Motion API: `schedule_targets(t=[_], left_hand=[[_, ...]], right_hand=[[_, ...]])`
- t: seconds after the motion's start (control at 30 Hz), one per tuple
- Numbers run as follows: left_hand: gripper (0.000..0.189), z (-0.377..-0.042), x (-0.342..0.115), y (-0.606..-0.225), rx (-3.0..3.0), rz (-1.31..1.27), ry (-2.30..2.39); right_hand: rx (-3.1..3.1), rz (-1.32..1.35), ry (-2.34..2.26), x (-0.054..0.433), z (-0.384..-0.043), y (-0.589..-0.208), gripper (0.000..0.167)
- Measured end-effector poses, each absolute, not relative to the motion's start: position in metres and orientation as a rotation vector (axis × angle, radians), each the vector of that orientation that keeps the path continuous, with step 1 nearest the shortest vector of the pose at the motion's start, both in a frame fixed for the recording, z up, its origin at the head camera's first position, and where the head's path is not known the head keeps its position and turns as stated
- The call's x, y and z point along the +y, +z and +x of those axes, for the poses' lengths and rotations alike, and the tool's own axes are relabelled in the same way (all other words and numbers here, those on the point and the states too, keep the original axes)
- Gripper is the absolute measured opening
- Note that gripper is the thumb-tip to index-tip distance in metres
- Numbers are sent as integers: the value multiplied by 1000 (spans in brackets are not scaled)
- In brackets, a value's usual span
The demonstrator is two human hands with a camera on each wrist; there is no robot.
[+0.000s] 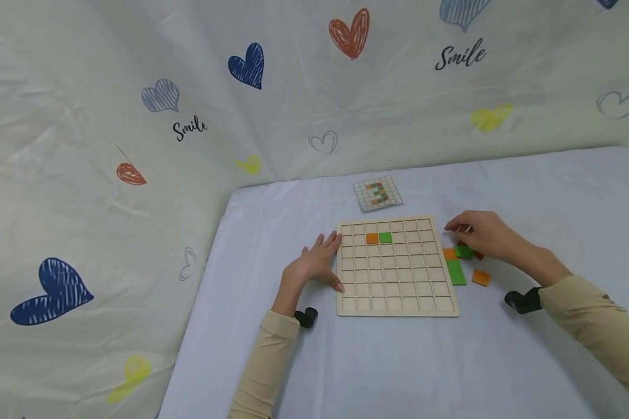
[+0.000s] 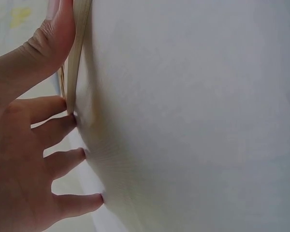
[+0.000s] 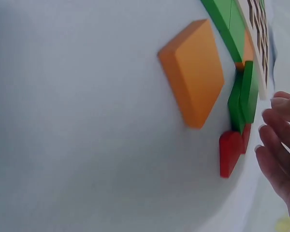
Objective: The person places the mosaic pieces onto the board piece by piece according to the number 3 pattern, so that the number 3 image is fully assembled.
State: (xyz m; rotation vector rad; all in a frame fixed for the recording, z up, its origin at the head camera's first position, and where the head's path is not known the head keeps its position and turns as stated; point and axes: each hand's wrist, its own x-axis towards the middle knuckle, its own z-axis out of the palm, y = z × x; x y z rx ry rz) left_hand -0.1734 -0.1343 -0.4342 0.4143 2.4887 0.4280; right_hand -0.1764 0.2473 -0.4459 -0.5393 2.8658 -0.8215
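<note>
A square wooden grid board (image 1: pixel 382 288) lies on the table with an orange tile (image 1: pixel 372 238) and a green tile (image 1: pixel 385 237) side by side in its upper part. My left hand (image 1: pixel 316 263) rests at the board's left edge, fingers spread, its thumb touching the edge lower down. Above a loose group of tiles right of the board hovers my right hand (image 1: pixel 484 233), fingers loosely bent. In the right wrist view nothing shows between its fingertips. Close by lie green tiles (image 3: pixel 250 94), red tiles (image 3: pixel 230 151) and a separate orange tile (image 3: pixel 195 72).
Behind the board lies a small pattern card (image 1: pixel 378 193) with a grid of coloured squares. A white cloth (image 1: pixel 314 372) covers the table. A sheet printed with hearts (image 1: pixel 246 66) hangs at the back and left.
</note>
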Motion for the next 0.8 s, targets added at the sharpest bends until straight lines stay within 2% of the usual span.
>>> schedule_targets(t=[0.2,0.53,0.8], left_hand=[[128,-173,-134,-434,2495,418,430],[128,-172,-133,-434,2497,399,372],[127,-171,-134,-432,2495,425,434]], right_hand=[[2908,-569,-805,260,-171,-448,17],[2835,-582,-771,267,-169,-449,24],[2819,-575,-711,267,-173,-448,18]])
